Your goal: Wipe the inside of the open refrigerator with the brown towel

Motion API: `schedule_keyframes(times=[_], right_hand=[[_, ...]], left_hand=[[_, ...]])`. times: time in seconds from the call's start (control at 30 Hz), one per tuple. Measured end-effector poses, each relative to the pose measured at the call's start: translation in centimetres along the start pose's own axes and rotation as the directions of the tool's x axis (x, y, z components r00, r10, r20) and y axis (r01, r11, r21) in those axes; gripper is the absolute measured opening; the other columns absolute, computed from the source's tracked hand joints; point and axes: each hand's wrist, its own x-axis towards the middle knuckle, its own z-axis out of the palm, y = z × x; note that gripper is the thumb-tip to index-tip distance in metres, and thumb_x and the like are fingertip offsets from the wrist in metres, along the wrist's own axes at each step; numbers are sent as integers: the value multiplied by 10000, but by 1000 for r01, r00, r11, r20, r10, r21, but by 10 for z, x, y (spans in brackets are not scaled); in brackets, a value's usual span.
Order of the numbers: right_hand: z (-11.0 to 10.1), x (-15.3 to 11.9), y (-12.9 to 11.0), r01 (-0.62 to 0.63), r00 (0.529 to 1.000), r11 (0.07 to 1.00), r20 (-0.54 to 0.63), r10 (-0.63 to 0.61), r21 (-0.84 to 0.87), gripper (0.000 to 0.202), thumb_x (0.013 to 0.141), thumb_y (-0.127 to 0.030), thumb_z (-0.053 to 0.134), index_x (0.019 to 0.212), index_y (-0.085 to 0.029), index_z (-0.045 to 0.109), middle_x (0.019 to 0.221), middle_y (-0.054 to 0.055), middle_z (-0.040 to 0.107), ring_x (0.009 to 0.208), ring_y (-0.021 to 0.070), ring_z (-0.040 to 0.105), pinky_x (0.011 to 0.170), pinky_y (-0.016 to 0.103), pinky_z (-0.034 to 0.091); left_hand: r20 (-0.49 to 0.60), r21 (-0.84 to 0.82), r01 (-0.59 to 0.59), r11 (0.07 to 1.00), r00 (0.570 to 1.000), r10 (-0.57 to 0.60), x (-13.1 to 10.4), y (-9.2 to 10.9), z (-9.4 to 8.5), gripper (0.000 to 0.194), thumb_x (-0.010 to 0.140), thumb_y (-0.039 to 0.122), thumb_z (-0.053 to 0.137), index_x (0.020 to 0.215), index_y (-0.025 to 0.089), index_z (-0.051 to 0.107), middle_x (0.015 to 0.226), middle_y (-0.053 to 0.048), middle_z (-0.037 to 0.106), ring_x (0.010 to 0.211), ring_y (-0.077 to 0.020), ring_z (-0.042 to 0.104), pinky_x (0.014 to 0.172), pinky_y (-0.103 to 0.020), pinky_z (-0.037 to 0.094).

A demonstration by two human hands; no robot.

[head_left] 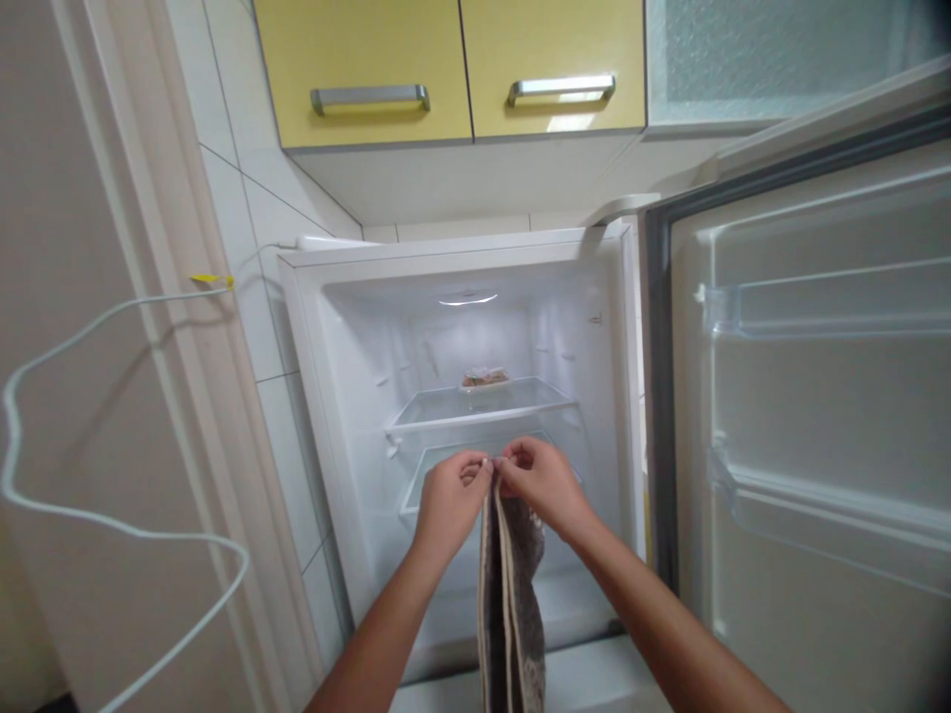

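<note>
A grey-brown cloth (524, 584) with pale edges hangs folded in front of me, its lower end running out of the picture. My left hand (455, 500) pinches its top edge between thumb and fingers. Close beside it, almost touching, my right hand (541, 483) pinches the same top edge. Both hands are held before the open fridge (357, 396), at about the height of its lower glass shelf (431, 470). On the upper glass shelf (482, 404) a small pack of food (484, 378) sits near the back; its contents are too small to tell.
The fridge door (817, 416), with clear door racks (832, 302), stands open on the right. Yellow cupboards (371, 50) with metal handles hang above. A white cable (96, 520) loops in front of the door frame (185, 347) at left.
</note>
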Motion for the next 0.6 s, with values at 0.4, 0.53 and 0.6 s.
schedule_keyframes(times=[0.4,0.53,0.6], right_hand=[[-43,9,41,126,989,991,72,-129,52,291,739,-350,679,1004,-233,697,1199,60,683,1186,248,587,1056,451,440],[-51,-5,60,-71,927,968,374,-25,241,348,787,-514,717,958,-217,659,1227,82,675,1169,249,596,1036,435,445],[-49,-13,64,-102,922,944,386,-28,312,361,805,-538,717,949,-216,638,1261,86,666,1128,226,614,1036,420,439]], left_hand=[[11,-134,62,989,998,-62,5,-4,-19,332,664,370,742,927,169,724,911,-75,781,876,-212,711,820,-318,527],[15,-157,73,985,997,-71,5,-5,-27,320,651,358,744,909,170,721,874,-68,783,844,-207,710,791,-307,521],[17,-154,83,985,997,-81,4,-6,-30,329,656,364,742,916,163,721,892,-79,785,841,-207,708,787,-309,518]])
